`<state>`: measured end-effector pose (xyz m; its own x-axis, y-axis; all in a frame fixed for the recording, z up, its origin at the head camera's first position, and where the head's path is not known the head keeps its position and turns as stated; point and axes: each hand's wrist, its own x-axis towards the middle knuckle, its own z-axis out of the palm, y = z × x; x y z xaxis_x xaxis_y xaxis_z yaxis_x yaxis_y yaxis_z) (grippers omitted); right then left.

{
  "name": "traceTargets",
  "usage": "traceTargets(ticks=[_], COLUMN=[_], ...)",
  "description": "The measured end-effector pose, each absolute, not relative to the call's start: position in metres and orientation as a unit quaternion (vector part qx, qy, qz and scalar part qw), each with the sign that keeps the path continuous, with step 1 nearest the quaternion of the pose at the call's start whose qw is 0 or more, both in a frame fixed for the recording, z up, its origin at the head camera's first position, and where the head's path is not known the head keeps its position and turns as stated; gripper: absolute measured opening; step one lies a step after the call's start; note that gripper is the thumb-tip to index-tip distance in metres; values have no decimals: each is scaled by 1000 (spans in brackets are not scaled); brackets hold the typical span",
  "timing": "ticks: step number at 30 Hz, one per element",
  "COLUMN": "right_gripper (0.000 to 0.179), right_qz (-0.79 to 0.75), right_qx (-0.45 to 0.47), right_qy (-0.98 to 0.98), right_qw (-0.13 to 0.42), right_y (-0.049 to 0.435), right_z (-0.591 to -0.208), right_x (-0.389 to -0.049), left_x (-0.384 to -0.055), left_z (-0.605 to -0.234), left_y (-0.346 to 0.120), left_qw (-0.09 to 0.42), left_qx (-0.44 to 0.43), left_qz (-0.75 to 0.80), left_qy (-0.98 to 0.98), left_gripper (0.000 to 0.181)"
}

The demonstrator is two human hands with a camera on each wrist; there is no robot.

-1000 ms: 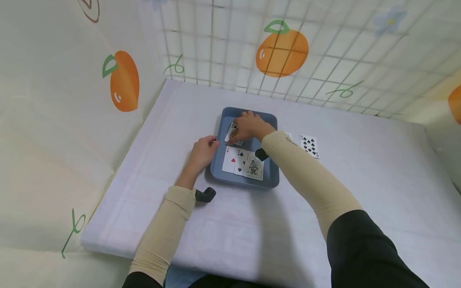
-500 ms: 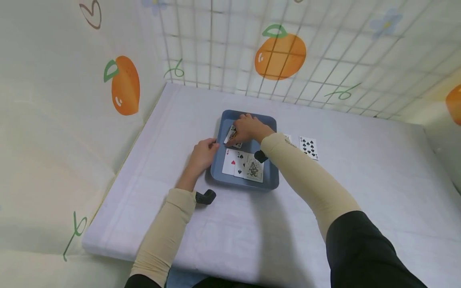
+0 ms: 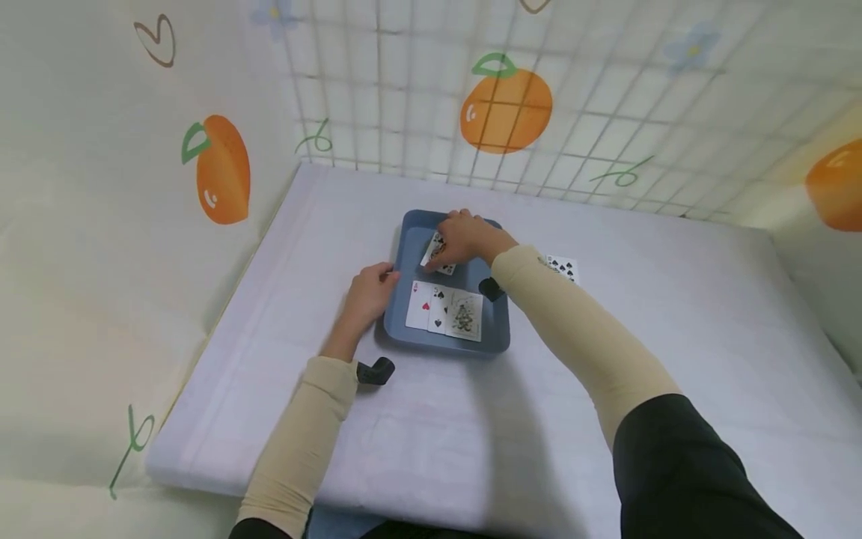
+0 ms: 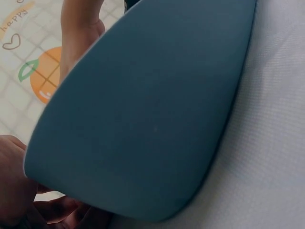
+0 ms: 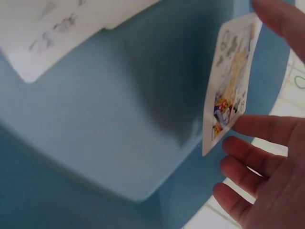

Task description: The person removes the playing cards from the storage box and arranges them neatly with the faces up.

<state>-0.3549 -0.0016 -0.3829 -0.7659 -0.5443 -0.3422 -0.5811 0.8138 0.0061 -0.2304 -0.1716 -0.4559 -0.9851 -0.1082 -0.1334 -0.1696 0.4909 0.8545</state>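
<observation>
A blue rectangular tray (image 3: 497, 326) lies on the white-covered table. My left hand (image 3: 369, 293) grips its left rim; in the left wrist view the fingers come round the edge of the tray (image 4: 143, 105). Inside the tray's far half, my right hand (image 3: 467, 238) pinches a face playing card (image 5: 231, 88) by its edges, thumb at one side and index finger at the other. The card stands tilted off the tray floor. Along the tray's near half lie an overlapping ace of hearts (image 3: 416, 305), a spade card (image 3: 438, 311) and a joker (image 3: 465, 317).
On the table right of the tray lies another spade card (image 3: 563, 266), partly hidden by my right sleeve (image 3: 566, 322). A wire grid (image 3: 417, 90) stands along the back, before a white cloth printed with oranges (image 3: 506, 111).
The head view has turned slightly, shifting the scene left and down. My right hand and its card have moved a little right within the tray. My left hand stays at the rim.
</observation>
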Motion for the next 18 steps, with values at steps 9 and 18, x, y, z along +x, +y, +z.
traceTargets(ticks=[9, 18], right_gripper=[88, 89], right_qz=[57, 56], right_qx=[-287, -286], right_qy=[942, 942], right_qw=[167, 168], right_y=[21, 45], right_z=[-372, -362], right_x=[-349, -345], left_x=[-227, -224], left_z=[-459, -456], left_y=[-172, -170], left_qw=[24, 27], left_qx=[-62, -62], left_qz=[500, 504], left_qy=[863, 861], left_gripper=[44, 45])
